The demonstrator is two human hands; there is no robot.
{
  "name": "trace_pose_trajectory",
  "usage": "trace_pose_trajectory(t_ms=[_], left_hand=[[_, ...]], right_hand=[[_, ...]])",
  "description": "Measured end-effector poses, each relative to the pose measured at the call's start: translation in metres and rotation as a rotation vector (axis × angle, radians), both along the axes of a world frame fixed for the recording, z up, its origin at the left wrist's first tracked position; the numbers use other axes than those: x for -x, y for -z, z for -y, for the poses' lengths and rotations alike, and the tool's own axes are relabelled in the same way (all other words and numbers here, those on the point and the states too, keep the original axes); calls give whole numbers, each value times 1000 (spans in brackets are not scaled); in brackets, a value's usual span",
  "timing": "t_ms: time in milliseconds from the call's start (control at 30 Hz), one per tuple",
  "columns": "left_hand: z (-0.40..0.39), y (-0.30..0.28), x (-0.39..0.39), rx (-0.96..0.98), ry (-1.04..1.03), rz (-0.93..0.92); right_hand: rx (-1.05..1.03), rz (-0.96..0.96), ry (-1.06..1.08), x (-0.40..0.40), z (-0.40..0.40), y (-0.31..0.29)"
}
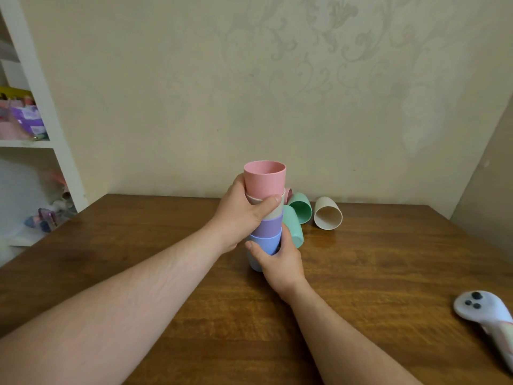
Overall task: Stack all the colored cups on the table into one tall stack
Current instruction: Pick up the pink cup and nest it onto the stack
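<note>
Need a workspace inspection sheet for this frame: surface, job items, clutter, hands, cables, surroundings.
Surface: brown wooden table, glossy, no spills seen.
Job's things: upright nested stack, from the top pink cup, cream cup, purple cup, blue cup, pale blue cup at the base. Loose behind it, on their sides: two green cups, beige cup; a second pink cup is mostly hidden.
Clutter: white sock-like item with dark dots at the right edge.
Grippers: left hand wraps the upper stack; right hand holds the base.
Cables: nothing seen.
Surroundings: patterned beige wall; white shelf with toys at left.
</note>
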State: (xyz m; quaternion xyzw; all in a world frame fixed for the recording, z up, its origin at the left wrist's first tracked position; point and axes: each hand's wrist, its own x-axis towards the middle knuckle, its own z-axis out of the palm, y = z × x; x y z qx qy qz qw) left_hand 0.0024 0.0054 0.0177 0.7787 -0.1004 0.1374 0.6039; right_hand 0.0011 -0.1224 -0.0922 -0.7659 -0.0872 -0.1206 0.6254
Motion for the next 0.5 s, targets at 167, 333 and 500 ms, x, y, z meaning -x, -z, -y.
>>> trace_pose_trajectory(t_ms=[167, 333, 500], left_hand=[[3, 10, -2, -128, -43, 21], [4, 5, -5, -257, -46, 29], [-2, 3, -7, -263, -56, 31]], right_hand=[[-5, 7, 4, 1, 2, -1], [2, 5, 24, 1, 5, -3], [26, -1, 17, 1, 1, -4]])
